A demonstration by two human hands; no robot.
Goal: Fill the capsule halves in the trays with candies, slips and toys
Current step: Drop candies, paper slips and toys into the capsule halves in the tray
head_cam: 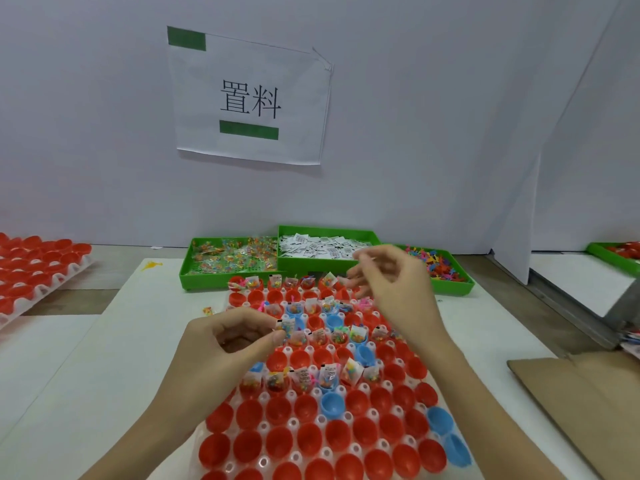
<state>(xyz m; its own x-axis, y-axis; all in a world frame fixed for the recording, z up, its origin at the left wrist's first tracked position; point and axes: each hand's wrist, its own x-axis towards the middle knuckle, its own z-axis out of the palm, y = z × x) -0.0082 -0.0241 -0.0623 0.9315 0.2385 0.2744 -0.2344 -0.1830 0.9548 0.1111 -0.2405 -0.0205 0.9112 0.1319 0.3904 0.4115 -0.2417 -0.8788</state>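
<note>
Many red, few blue capsule halves (277,410).

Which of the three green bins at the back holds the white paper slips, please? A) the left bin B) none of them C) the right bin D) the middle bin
D: the middle bin is heaped with white slips, while the left bin holds wrapped candies and the right bin holds coloured toys.
</note>
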